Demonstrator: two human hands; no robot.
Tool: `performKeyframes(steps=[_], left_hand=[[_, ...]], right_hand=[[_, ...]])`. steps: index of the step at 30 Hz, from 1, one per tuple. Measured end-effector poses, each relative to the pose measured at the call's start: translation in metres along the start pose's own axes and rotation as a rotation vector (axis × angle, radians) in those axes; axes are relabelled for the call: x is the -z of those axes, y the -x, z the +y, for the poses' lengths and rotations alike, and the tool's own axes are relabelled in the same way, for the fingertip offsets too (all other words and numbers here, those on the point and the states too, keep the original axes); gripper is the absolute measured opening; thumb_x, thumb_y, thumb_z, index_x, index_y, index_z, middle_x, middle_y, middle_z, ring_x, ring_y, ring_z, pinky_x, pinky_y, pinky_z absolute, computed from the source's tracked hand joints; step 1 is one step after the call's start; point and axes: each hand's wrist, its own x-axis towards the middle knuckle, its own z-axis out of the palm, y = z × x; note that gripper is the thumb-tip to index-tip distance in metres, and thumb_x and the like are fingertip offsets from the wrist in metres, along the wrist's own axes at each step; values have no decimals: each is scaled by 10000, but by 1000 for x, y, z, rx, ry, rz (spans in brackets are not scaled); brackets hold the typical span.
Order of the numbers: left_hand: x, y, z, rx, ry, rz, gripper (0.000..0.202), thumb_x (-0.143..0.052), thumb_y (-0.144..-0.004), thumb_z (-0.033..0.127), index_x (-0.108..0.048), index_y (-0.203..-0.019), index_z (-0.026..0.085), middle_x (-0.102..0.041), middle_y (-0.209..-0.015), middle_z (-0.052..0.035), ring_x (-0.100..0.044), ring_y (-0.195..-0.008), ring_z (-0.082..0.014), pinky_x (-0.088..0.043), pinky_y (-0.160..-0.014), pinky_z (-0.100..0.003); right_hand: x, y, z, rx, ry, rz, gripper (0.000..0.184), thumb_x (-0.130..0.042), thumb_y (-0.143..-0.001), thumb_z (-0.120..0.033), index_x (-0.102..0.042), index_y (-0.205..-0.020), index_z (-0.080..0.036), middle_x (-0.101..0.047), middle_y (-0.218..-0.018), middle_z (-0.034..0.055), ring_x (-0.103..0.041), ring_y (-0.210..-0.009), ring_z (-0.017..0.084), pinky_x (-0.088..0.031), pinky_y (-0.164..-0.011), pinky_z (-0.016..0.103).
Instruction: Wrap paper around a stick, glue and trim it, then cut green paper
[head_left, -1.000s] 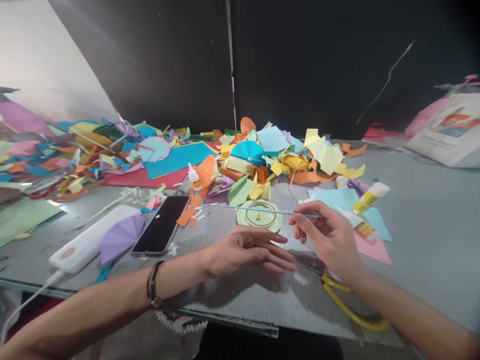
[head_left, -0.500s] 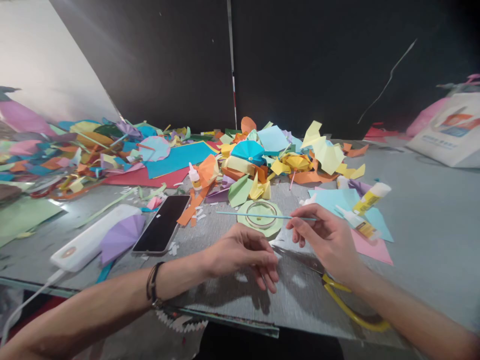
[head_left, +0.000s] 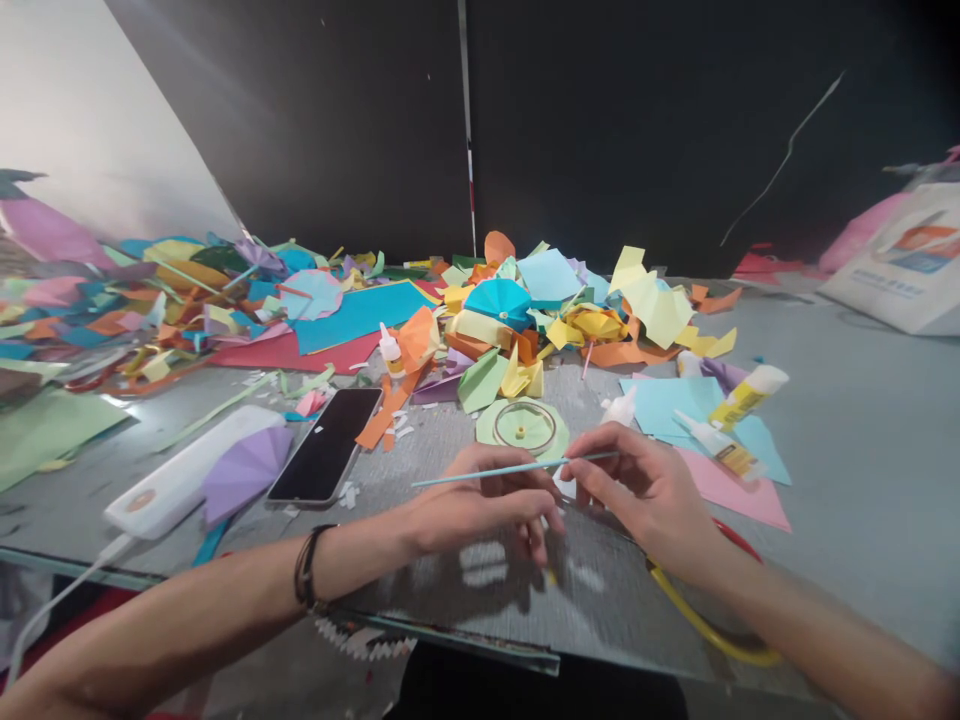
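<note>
My right hand [head_left: 637, 485] pinches a thin light-blue paper stick [head_left: 457, 476] near its right end. The stick runs leftward, slightly tilted, passing across the top of my left hand [head_left: 499, 500]. That hand is loosely curled with its fingers apart, and no object shows in its grip. Just beyond both hands lies a light-green paper disc [head_left: 491, 425] with a thin round ring [head_left: 553, 432] on it and a small yellow bit at its centre. Under my right wrist are scissors with a yellow and red handle [head_left: 701, 620], partly hidden by the arm.
A phone [head_left: 326, 445], a white power strip [head_left: 184, 470] and a folded purple paper [head_left: 244, 470] lie left. Colourful paper scraps [head_left: 480, 340] pile along the dark wall. Glue bottles [head_left: 720, 448], a glue stick [head_left: 750, 395] and blue and pink sheets [head_left: 750, 500] lie right.
The blue stick has come down and nearer, its left end now lower, and crosses over my left hand. My right hand has shifted slightly left, closer to the left one.
</note>
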Motion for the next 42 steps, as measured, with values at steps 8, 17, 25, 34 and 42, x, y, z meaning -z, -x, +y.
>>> performKeyframes(steps=[8,17,25,34,42], left_hand=[[3,1,-3,-67,-129,41,633,-514,-973,686,-684,-837,92,-719,-667,-92,-658,-479,-126,-495,-485,-218],[3,-1,-8,-60,-189,15,623,-540,-948,704,-665,-836,104,-704,-667,-76,-639,-471,-117,-497,-477,-215],[3,-1,-10,-79,-215,30,572,-571,-954,663,-658,-847,108,-706,-691,-74,-633,-483,-112,-488,-479,-211],[1,1,-9,-116,-302,4,552,-542,-983,646,-662,-870,119,-699,-734,-50,-603,-488,-76,-459,-481,-182],[3,1,-11,-138,-354,-11,530,-533,-1001,615,-665,-867,120,-707,-747,-64,-610,-496,-82,-470,-491,-182]], right_hand=[[-2,1,0,33,117,-50,76,-682,-980,-341,-687,-1004,-269,-711,-891,-2,-660,-697,135,-557,-623,255],[-2,2,2,38,157,-105,45,-694,-966,-301,-715,-985,-267,-729,-910,-13,-660,-722,130,-543,-659,261],[-1,1,3,10,129,-117,99,-690,-973,-353,-727,-970,-261,-722,-900,-6,-666,-760,142,-539,-685,268],[0,-2,-1,-64,80,-112,104,-730,-899,-347,-737,-879,-245,-716,-832,2,-654,-759,154,-520,-673,264],[2,-4,1,-138,-23,-158,86,-769,-880,-324,-755,-866,-241,-727,-806,-4,-673,-775,152,-518,-679,249]])
